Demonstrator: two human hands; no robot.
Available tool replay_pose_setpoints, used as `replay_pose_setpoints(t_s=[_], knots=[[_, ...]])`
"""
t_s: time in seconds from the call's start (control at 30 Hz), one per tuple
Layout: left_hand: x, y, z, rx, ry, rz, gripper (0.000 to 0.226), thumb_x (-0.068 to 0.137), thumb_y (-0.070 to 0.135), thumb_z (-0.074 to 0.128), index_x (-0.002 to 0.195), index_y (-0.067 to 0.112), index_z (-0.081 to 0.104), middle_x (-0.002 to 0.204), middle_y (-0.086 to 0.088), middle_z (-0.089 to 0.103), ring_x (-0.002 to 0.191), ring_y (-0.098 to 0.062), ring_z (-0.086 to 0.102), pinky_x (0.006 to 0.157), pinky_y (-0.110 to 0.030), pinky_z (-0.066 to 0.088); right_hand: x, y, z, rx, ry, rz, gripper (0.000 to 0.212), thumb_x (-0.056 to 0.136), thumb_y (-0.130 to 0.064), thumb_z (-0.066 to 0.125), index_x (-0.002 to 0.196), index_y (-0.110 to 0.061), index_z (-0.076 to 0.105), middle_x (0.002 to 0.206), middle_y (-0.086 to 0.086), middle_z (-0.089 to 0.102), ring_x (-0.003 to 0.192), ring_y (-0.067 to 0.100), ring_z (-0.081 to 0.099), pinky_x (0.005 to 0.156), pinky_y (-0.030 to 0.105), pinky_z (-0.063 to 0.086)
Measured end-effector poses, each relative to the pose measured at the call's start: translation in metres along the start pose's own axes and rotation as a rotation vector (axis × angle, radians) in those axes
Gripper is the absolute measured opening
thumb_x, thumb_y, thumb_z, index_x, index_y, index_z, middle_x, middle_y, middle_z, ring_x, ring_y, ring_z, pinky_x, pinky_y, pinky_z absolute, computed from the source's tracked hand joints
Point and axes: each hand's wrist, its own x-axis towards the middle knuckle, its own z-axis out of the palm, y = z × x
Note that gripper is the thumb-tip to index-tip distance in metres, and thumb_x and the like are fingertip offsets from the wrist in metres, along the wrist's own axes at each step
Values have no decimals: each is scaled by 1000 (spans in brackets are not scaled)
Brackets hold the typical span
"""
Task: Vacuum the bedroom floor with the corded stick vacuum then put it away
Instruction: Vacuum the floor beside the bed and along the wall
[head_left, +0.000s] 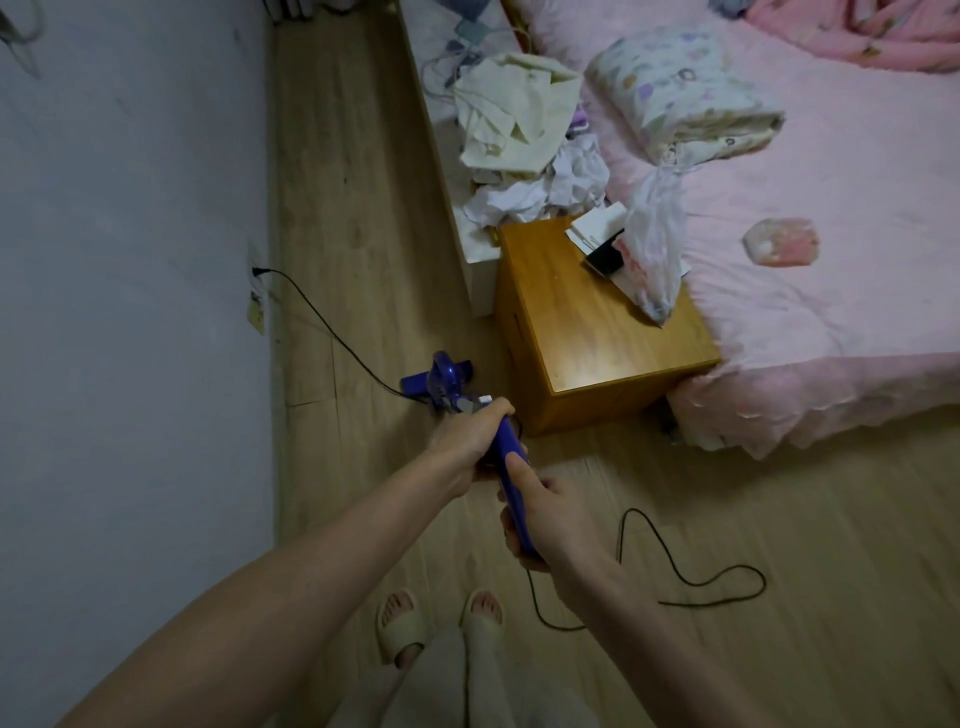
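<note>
Head view, looking down the length of a blue stick vacuum (511, 483) held at the centre of the frame. The left hand (467, 441) wraps its fingers round the upper shaft just below the motor body, and the right hand (545, 525) closes round the handle nearer the viewer, thumb laid along the top; both hands grip firmly and neither is free. The floor head is hidden behind the vacuum's body, so whether it touches the wood floor (363, 182) cannot be told. The black cord (332, 327) runs from a wall socket (255, 270) at middle left to the motor body, while a slack loop lies on the boards at lower right, close to the slippered feet (441, 623) at bottom centre. Likely hazards, judged from this layout: a step to the right could catch the loop and trip the person or jerk the plug from the socket; a forward stroke could run the head over the taut stretch of cord; and the wooden bedside table (597, 332) just right of the vacuum could be struck on a sideways pass. Crumpled cloths (519, 124) on the white bench at upper centre and the pink bed (831, 234) cover hanging at right could be drawn into the intake if approached closely.
</note>
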Motion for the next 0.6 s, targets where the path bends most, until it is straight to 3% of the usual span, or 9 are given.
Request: replay_pose_setpoints(t_s=[0.13, 0.23, 0.33, 0.6], knots=[[17, 44, -2, -59, 17, 30, 32, 84, 30, 64, 101, 3, 58, 71, -11, 67, 70, -24, 66, 83, -38, 57, 20, -41, 3, 73, 3, -37, 38, 96, -47, 49, 93, -11, 59, 73, 3, 58, 53, 11, 50, 45, 22, 39], [25, 60, -1, -42, 22, 32, 35, 82, 31, 63, 103, 3, 58, 73, -11, 68, 72, -23, 66, 77, -35, 57, 26, -60, 1, 67, 8, -42, 37, 96, -47, 49, 94, -11, 59, 75, 4, 59, 55, 12, 52, 47, 23, 41], [22, 47, -2, -42, 12, 22, 30, 85, 29, 62, 101, 4, 58, 71, -10, 67, 69, -23, 66, 83, -38, 57, 24, -48, -1, 9, -31, -27, 39, 96, -48, 47, 101, -10, 58, 75, 2, 58, 53, 10, 51, 46, 21, 40], [12, 10, -9, -113, 47, 22, 30, 85, 25, 63, 104, 2, 60, 64, -9, 67, 59, -21, 65, 76, -37, 57, 16, -18, 4, -85, -103, -46, 32, 97, -46, 47, 100, -15, 55, 73, 1, 56, 52, 9, 49, 48, 21, 40]])
